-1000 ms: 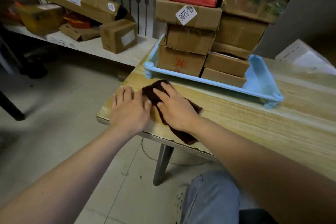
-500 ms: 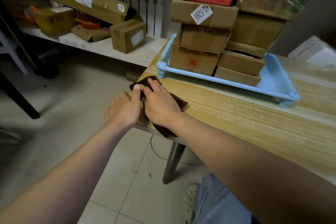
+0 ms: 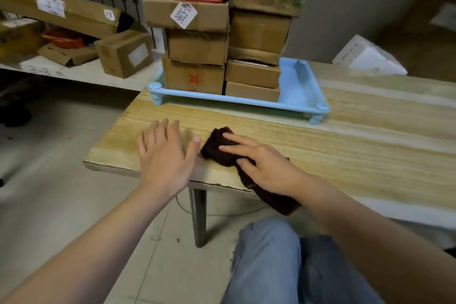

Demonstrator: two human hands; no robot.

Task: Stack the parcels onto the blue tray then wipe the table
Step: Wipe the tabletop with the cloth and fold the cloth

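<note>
The dark cloth is pressed flat under the right hand, now drawn away from the counter corner; the left hand, spread, holds nothing. Parcels are stacked on the blue tray, so wiping is judged underway.
</note>
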